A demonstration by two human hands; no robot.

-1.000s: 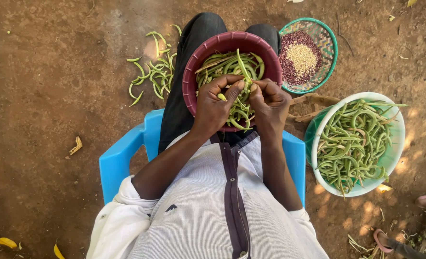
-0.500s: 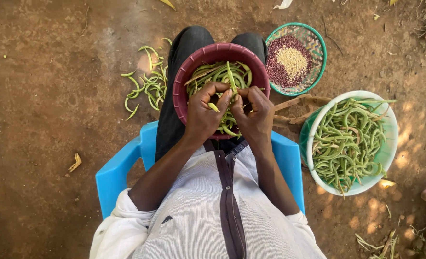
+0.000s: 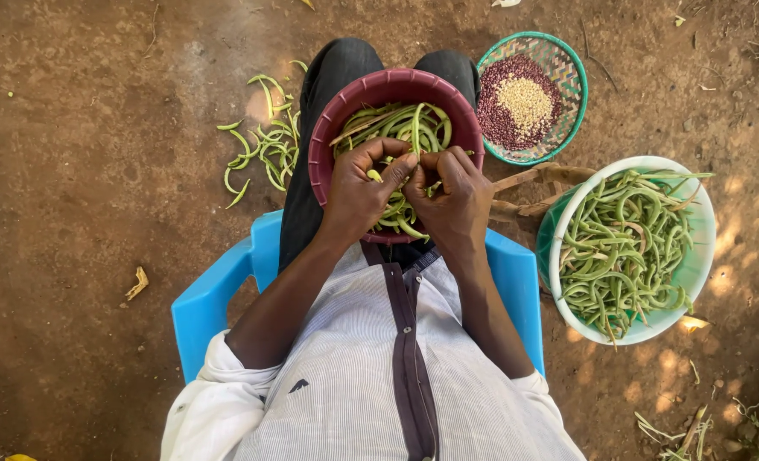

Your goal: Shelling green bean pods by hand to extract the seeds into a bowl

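Overhead view of a seated person on a blue plastic chair [image 3: 213,290]. The left hand [image 3: 358,192] and right hand [image 3: 456,196] meet over a maroon bowl [image 3: 337,119] on the lap, both closed, pinching one green bean pod [image 3: 378,176] between fingertips. More pods fill the bowl. A white basin [image 3: 695,265] of pods stands to the right; a green woven basket [image 3: 572,72] holds shelled beans; loose discarded pods [image 3: 264,145] lie on the dirt ground [image 3: 81,171] to the left.

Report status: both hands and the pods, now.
Left hand and right hand together over maroon bowl on lap, pinching one green pod. Pod pile on ground left, white bowl right. Nothing obstructing.
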